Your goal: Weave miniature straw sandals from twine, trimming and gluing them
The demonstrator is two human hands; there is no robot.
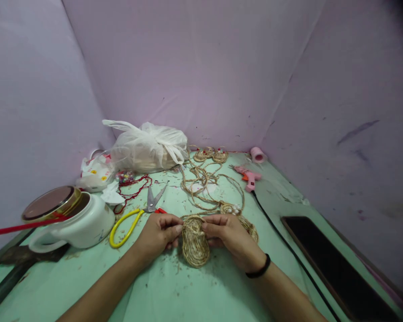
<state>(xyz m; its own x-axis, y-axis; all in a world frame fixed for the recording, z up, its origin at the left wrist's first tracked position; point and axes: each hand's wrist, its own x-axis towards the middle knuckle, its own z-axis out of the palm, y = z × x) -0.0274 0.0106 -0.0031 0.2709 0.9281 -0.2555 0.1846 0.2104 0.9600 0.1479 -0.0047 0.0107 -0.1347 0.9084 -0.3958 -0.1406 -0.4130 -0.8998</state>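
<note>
Between my two hands is a small slipper made of coiled straw rope (pixel 195 248), its rounded sole end toward me. My left hand (pixel 163 232) pinches its left edge with thumb and fingers. On the other side my right hand (pixel 226 232), with a black band at the wrist, grips the upper right edge. Behind my right hand lies a second straw rope piece (pixel 250 227), partly hidden, with white beads (pixel 235 209) at its far end. Loose straw rope (pixel 201 188) loops across the table beyond.
Yellow-handled scissors (pixel 126 228) lie spread at left, near a white mug (pixel 99 223) with a lid (pixel 50 203). At the back are a plastic bag (pixel 147 147) and small finished-looking slippers (pixel 220 155). A pink glue gun (pixel 250 176), its cord and a black phone (pixel 336 264) lie right.
</note>
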